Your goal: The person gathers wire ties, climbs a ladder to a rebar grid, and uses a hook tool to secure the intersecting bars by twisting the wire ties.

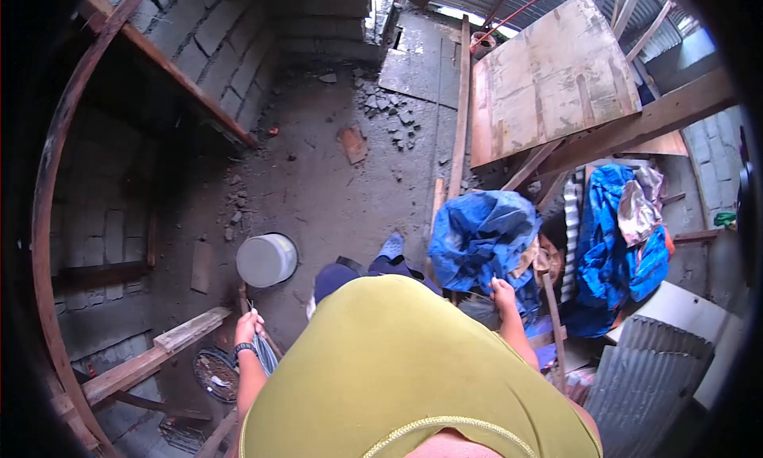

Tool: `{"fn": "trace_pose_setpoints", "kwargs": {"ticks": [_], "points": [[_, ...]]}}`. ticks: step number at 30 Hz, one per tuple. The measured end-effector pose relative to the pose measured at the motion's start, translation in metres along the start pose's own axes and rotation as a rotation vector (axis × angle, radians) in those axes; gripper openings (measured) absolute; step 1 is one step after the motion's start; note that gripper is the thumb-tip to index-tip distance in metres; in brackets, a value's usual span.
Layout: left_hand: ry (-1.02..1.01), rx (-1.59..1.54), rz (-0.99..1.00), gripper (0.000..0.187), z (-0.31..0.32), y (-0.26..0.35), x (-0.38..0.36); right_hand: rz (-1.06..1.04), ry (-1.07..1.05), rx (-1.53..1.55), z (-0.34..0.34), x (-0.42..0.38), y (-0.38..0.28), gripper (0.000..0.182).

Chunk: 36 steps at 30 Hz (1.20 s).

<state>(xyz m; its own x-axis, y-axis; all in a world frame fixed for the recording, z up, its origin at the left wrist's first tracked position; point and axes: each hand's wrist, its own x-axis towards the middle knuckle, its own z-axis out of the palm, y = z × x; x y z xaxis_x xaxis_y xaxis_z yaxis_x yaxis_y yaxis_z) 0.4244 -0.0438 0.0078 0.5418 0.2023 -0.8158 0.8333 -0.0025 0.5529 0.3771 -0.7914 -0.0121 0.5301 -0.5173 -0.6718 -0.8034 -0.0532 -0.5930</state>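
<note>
Standing among the rubble, the person has the left hand clenched round a thin wire near the grey bucket and the right hand gripping the blue tarp, which could snag on the leaning timber.

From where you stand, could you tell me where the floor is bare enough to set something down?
The dirt floor is bare between the grey bucket, the block wall and the leaning plywood sheet, apart from scattered rubble. It is crowded by the blue tarp at the right hand, and around the planks by the left hand.
</note>
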Motion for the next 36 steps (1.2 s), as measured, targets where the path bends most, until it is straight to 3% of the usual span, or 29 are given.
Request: {"fn": "trace_pose_setpoints", "kwargs": {"ticks": [5, 9, 13, 15, 19, 22, 23, 24, 27, 29, 30, 32, 36], "points": [[-0.077, 0.062, -0.021, 0.046, 0.068, 0.044, 0.036, -0.117, 0.079, 0.169, -0.052, 0.051, -0.098, 0.029], [-0.137, 0.148, -0.073, 0.046, 0.109, 0.074, 0.073, -0.219, 0.067, 0.197, -0.095, 0.092, -0.124, 0.030], [-0.104, 0.217, -0.119, 0.054, 0.141, 0.125, 0.111, -0.115, 0.140, 0.229, -0.101, 0.116, -0.104, 0.031], [-0.113, 0.276, -0.051, 0.059, 0.151, 0.142, 0.141, -0.035, 0.156, 0.085, -0.091, 0.107, -0.099, 0.033], [-0.116, 0.311, -0.069, 0.060, 0.195, 0.220, 0.177, 0.133, 0.041, -0.078, -0.063, 0.078, -0.108, 0.035], [-0.121, 0.302, -0.054, 0.061, 0.223, 0.270, 0.225, 0.165, 0.020, -0.054, -0.049, 0.072, -0.106, 0.034], [-0.115, 0.280, -0.031, 0.061, 0.232, 0.289, 0.244, 0.250, 0.026, 0.081, -0.045, 0.068, -0.113, 0.033], [-0.124, 0.300, 0.008, 0.062, 0.240, 0.310, 0.263, 0.333, 0.034, 0.220, -0.042, 0.065, -0.125, 0.032], [-0.194, 0.501, 0.149, 0.064, 0.259, 0.392, 0.324, 0.375, 0.062, 0.234, -0.042, 0.087, -0.169, 0.031], [-0.116, 0.673, 0.314, 0.066, 0.280, 0.461, 0.354, 0.311, 0.118, 0.177, -0.046, 0.106, -0.217, 0.032], [-0.106, 0.665, 0.346, 0.067, 0.292, 0.503, 0.351, 0.343, 0.143, 0.301, -0.052, 0.121, -0.225, 0.033], [-0.068, 0.662, 0.425, 0.067, 0.319, 0.577, 0.347, 0.285, 0.252, 0.300, -0.049, 0.147, -0.262, 0.033], [-0.030, 0.675, 0.541, 0.067, 0.355, 0.678, 0.359, 0.156, 0.244, 0.203, -0.055, 0.195, -0.322, 0.031]]}}
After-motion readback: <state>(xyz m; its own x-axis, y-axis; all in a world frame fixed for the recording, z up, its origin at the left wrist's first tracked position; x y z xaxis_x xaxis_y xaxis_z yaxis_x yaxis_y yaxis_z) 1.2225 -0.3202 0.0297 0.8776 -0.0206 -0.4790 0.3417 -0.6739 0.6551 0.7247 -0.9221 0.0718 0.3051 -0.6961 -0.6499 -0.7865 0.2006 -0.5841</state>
